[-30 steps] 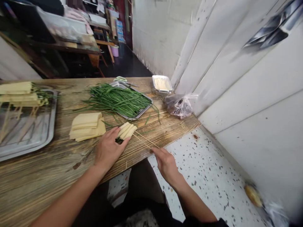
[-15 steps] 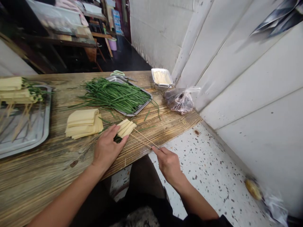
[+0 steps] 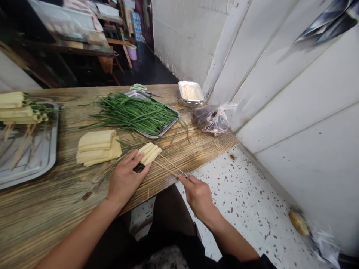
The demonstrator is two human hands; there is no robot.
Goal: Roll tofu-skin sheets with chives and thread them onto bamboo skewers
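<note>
My left hand (image 3: 125, 179) lies flat on a small row of pale yellow tofu-skin rolls (image 3: 149, 153) with green chives inside, pressing them against the wooden table (image 3: 42, 209). My right hand (image 3: 196, 194) pinches the near ends of two thin bamboo skewers (image 3: 171, 168) whose tips enter the rolls. A stack of folded tofu-skin sheets (image 3: 97, 146) lies just left of the rolls.
A metal tray (image 3: 168, 125) heaped with green chives (image 3: 134, 112) sits behind, with scissors (image 3: 140, 88) beyond it. At far left a large steel tray (image 3: 42, 157) holds finished skewered rolls (image 3: 17, 110). A small tin of skewers (image 3: 191, 92) and a plastic bag (image 3: 213, 118) stand near the wall.
My right hand has slid slightly left toward the rolls with the skewers. My left hand stays on the rolls. The view has shifted a little.
</note>
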